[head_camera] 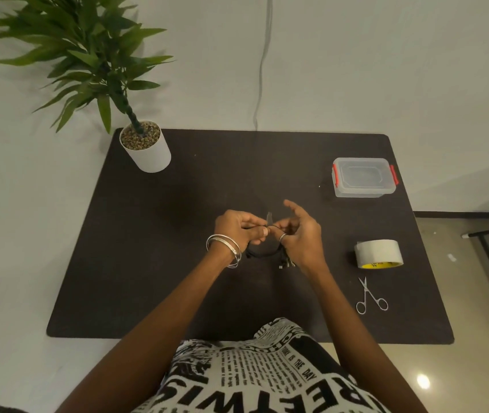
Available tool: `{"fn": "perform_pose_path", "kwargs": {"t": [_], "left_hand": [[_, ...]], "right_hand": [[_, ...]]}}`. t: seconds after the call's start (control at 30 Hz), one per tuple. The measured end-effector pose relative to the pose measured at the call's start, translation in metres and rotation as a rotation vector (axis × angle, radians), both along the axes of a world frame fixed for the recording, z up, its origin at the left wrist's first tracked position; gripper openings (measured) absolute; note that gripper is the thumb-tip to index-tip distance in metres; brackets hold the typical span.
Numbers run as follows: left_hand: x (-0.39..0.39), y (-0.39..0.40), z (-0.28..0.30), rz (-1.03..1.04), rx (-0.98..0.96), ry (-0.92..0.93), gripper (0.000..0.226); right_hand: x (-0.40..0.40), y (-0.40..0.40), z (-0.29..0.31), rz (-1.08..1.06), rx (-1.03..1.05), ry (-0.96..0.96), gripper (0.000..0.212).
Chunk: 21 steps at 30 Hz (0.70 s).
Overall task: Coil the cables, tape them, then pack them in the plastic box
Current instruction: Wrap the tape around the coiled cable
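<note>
Pinching a black coiled cable (262, 254) between them, the left hand (241, 229) and right hand (300, 236) hold it above the mat's (148, 263) middle; box (364, 177), tape (378, 253) and scissors (370, 296) sit along its right edge.

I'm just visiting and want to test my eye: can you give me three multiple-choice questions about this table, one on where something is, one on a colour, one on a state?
1. Where do the scissors lie?
A. nearer the person than the tape roll
B. beside the plant pot
C. inside the box

2. What colour are the clips on the plastic box?
A. blue
B. red
C. green

3. How is the box?
A. lid off
B. tipped over
C. lid on

Answers: 1 A, they lie just below the roll in the view. 2 B, red clips show at both ends. 3 C, the lid sits on top.
</note>
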State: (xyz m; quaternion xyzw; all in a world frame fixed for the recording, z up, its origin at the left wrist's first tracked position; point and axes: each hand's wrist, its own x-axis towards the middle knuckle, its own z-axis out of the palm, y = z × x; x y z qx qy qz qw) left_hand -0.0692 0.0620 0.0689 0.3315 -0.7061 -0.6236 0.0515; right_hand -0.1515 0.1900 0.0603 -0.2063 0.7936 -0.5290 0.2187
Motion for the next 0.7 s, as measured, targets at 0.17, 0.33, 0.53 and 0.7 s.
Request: {"fn": "perform_pose_path", "kwargs": {"t": [0.17, 0.33, 0.53, 0.7], "left_hand": [[0.0, 0.007, 0.0, 0.033, 0.093, 0.013, 0.007], [-0.003, 0.011, 0.001, 0.122, 0.213, -0.008, 0.011], [-0.005, 0.015, -0.002, 0.105, 0.048, 0.071, 0.023], [-0.007, 0.019, 0.001, 0.054, -0.16, 0.182, 0.017]], "right_hand": [[0.002, 0.005, 0.002, -0.024, -0.044, -0.096, 0.054], [0.0, 0.012, 0.001, 0.001, -0.146, -0.186, 0.042], [0.002, 0.016, -0.001, 0.08, -0.144, 0.105, 0.023], [-0.003, 0.016, -0.003, 0.092, -0.065, 0.347, 0.021]]}}
